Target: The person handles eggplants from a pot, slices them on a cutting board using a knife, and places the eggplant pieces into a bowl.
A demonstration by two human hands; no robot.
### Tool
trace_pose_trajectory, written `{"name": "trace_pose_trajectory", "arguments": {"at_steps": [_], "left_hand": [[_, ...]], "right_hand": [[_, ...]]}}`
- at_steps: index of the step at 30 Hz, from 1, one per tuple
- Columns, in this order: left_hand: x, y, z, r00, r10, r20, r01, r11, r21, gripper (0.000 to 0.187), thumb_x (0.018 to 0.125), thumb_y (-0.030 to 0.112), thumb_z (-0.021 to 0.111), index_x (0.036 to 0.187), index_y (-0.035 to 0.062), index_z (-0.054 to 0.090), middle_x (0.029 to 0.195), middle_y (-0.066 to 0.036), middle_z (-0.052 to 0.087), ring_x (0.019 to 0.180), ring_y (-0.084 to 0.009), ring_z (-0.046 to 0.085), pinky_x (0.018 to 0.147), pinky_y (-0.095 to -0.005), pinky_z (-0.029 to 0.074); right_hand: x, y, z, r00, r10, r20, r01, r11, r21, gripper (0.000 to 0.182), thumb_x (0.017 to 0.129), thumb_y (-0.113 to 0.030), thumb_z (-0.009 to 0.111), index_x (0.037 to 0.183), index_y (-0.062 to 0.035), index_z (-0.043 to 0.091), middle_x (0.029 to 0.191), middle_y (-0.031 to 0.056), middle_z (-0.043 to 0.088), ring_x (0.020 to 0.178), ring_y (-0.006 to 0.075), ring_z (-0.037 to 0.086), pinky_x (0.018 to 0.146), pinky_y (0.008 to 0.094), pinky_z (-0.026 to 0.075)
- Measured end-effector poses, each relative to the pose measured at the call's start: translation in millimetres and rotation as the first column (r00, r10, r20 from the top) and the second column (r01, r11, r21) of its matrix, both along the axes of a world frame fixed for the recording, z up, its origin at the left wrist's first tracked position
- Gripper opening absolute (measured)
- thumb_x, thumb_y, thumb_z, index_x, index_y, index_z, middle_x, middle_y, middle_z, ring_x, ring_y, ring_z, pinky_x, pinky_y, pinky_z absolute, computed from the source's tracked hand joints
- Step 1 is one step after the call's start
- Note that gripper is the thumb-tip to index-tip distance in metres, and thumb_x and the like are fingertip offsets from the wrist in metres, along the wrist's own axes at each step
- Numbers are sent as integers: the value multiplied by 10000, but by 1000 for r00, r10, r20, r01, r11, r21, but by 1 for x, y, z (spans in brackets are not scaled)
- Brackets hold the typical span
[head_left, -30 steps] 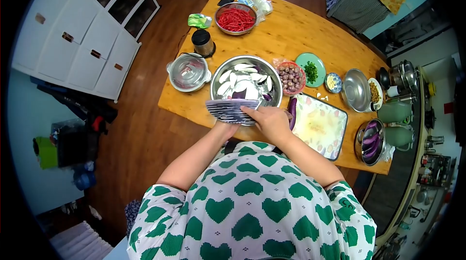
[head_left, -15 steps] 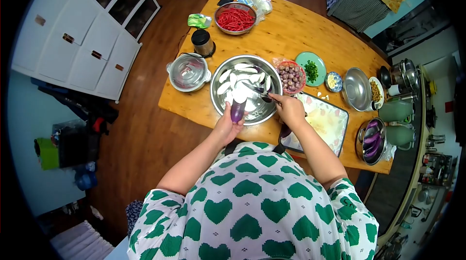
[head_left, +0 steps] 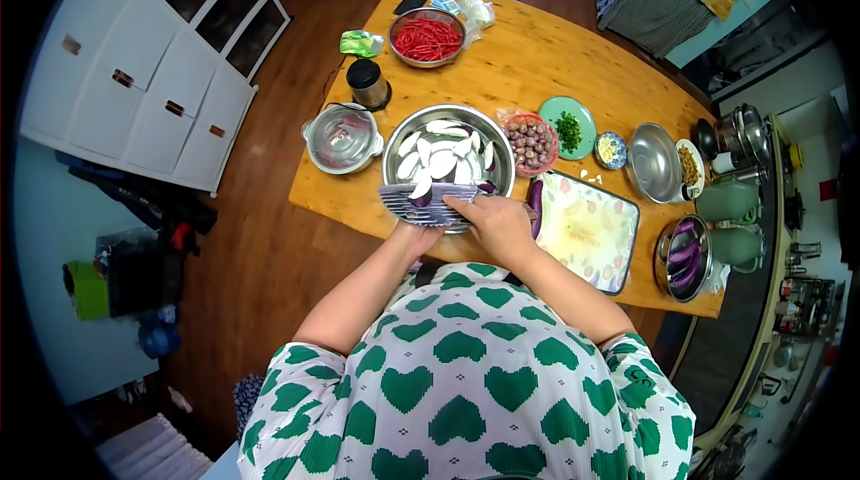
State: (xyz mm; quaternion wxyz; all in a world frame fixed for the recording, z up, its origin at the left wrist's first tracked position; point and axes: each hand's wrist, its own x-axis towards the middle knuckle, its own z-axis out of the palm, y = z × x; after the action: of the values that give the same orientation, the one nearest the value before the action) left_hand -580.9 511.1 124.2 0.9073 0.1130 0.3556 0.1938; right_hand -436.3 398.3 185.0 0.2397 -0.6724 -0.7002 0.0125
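Note:
A wide kitchen knife [head_left: 394, 201] lies across the near rim of a steel bowl [head_left: 509, 141], and my right hand [head_left: 502, 227] is closed on it. Behind the blade, my left hand [head_left: 417, 236] has its fingers mostly hidden, with the eggplant it holds largely covered too. A cut eggplant piece [head_left: 421, 188] with white flesh and purple skin shows against the blade. Inside the bowl lie several eggplant pieces [head_left: 442, 163]. To the right of my right hand, a long purple eggplant [head_left: 536, 208] rests at the left edge of a cutting board [head_left: 587, 229].
Around the bowl stand a lidded glass pot [head_left: 343, 140], a grinder [head_left: 368, 84], a colander of red chilies [head_left: 426, 38], and a basket of shallots [head_left: 530, 143]. Farther right are a green plate [head_left: 582, 113], a steel basin [head_left: 653, 162], and a bowl of eggplants [head_left: 684, 258].
The knife has swung from inside the bowl toward me, its broad blade now covering the held eggplant. My right hand has moved left, uncovering the eggplant beside the board.

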Motion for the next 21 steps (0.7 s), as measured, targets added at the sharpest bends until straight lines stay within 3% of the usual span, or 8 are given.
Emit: {"name": "trace_pose_trajectory", "arguments": {"at_steps": [7, 10, 11, 12, 14, 17, 20, 21], "left_hand": [[7, -12, -1, 996, 65, -68, -61, 996, 61, 263, 1111, 284, 483, 1263, 128, 630, 1170, -48, 723, 1018, -161, 700, 823, -312, 585], [12, -11, -13, 973, 203, -107, -198, 979, 53, 247, 1114, 277, 472, 1166, 90, 625, 1003, -73, 697, 814, -144, 664, 666, -273, 529], [-17, 4, -82, 977, -2, 214, -4, 1000, 24, 305, 1124, 328, 448, 1061, 66, 593, 817, -60, 592, 618, -130, 525, 540, -267, 409], [-8, -3, -38, 998, 56, -41, -58, 997, -44, 401, 1143, 437, 382, 1037, 87, 548, 709, -32, 476, 520, -124, 372, 481, -269, 284], [-21, -1, -39, 997, -77, -12, 76, 995, -59, 539, 1138, 543, 326, 1048, 59, 545, 746, -39, 506, 547, -119, 421, 487, -262, 329], [-22, 5, -37, 994, -4, -105, -4, 997, -79, 600, 1122, 594, 327, 1053, 41, 548, 778, -34, 512, 572, -108, 446, 498, -244, 351], [-21, 13, -24, 997, -28, -66, 21, 994, -107, 585, 1125, 578, 342, 1093, 36, 561, 842, -39, 557, 591, -92, 465, 509, -232, 376], [-26, 19, -55, 996, -57, 75, 66, 990, -125, 576, 1115, 583, 378, 1158, 46, 581, 930, -40, 614, 649, -86, 499, 538, -215, 402]], "right_hand": [[1, -2, -3, 1000, -2, 6, 2, 999, -32, 529, 779, -42, 698, 1263, -249, 754, 719, 55, 606, 687, 265, 668, 629, 420, 546], [15, -4, -13, 999, -34, 2, 34, 996, -78, 509, 792, -50, 699, 1262, -238, 757, 774, 73, 661, 729, 285, 690, 662, 428, 558], [22, -5, -19, 997, -69, -17, 67, 994, -84, 473, 815, -65, 696, 1251, -235, 761, 807, 79, 690, 747, 290, 701, 674, 430, 562], [30, -5, -26, 994, -103, -37, 99, 991, -92, 437, 837, -80, 693, 1241, -231, 766, 840, 85, 719, 765, 295, 712, 686, 433, 565], [49, -8, -47, 976, -201, -83, 183, 966, -184, 426, 830, -98, 719, 1230, -232, 780, 905, 124, 753, 819, 329, 728, 739, 449, 583], [57, -8, -50, 944, -324, -62, 282, 889, -360, 466, 817, -98, 733, 1256, -250, 773, 913, 137, 755, 832, 347, 728, 762, 458, 584], [47, -8, -38, 946, -290, -143, 245, 932, -268, 448, 825, -95, 725, 1245, -241, 774, 919, 125, 754, 821, 344, 723, 758, 455, 582], [41, -8, -31, 959, -242, -146, 206, 952, -225, 439, 832, -91, 717, 1243, -234, 772, 920, 118, 750, 820, 342, 720, 753, 452, 580]]}}
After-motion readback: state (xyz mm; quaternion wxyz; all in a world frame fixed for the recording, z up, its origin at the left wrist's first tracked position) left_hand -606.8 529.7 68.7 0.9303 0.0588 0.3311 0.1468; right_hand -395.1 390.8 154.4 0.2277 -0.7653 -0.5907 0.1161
